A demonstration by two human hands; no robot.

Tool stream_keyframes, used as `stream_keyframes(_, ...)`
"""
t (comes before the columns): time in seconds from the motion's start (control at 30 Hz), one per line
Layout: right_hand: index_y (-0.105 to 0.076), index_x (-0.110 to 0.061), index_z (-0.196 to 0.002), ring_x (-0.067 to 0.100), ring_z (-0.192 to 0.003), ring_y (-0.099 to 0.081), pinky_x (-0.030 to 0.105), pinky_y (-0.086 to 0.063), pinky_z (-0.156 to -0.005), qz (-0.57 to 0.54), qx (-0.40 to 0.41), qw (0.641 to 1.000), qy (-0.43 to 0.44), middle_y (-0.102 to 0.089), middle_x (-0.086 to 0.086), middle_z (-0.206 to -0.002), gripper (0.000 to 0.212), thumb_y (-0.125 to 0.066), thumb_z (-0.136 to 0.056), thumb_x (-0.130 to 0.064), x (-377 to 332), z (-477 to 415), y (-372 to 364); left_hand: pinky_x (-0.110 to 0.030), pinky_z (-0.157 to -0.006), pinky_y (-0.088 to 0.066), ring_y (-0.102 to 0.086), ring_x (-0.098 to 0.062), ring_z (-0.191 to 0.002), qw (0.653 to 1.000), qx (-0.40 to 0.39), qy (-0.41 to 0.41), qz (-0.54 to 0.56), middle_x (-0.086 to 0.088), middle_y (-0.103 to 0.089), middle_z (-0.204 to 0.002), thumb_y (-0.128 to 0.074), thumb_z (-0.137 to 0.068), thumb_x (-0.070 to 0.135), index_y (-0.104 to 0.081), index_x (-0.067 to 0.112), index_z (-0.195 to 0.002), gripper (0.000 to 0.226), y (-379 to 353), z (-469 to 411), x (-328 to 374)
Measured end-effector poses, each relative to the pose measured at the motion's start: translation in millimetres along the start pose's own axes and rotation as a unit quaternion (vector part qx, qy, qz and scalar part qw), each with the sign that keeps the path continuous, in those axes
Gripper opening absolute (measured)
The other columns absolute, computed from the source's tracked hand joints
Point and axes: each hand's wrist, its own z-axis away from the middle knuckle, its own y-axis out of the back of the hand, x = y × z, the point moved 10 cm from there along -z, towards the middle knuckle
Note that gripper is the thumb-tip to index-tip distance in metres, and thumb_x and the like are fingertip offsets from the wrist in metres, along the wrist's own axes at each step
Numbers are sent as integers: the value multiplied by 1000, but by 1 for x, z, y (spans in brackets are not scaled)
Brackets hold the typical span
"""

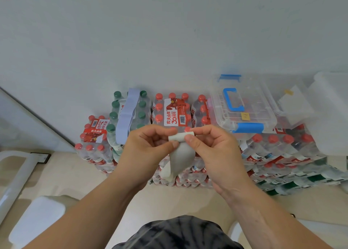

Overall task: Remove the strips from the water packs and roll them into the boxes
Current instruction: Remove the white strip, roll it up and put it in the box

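Head view: the left hand and right hand both pinch a pale strip in front of the water packs. Its rolled end lies horizontal (left to right); the loose tail hangs down.

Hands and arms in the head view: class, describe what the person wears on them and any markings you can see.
Both the left hand and the right hand are bare, without gloves, rings or a watch. The forearms are bare too; no sleeves reach them. No markings show. A dark tie-dye garment covers the torso below.

Pale strip, top end rolled
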Motion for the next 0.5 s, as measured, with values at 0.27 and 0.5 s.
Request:
stream_keyframes(0.27, -73, -15, -96, 18, -85, -76, 39, -64, -75, 16, -5, 1000, 1, -79, 2, -90, 15, -78, -83, -9, 0, 0, 1, -22, -62, -55, -71, -19, -74, 1000, -4, 20, -22, -16, -74, -83, -77, -76, 13, -79, 16, -88, 13, -2, 0, 3)
stream_keyframes(0.5, -74, -15, -97, 20, -79, -76, 28, -60, -66, -11, -7, 1000, 5, -78, 6, -86, 26, -74, -77, -31, -6, 1, 1, -21, -67, -55, -72, -14, -75, 1000, -1, -2, -25, -6, -77, -81, -76, -77, 4, -77, 14, -87, 14, -3, 0, 8)
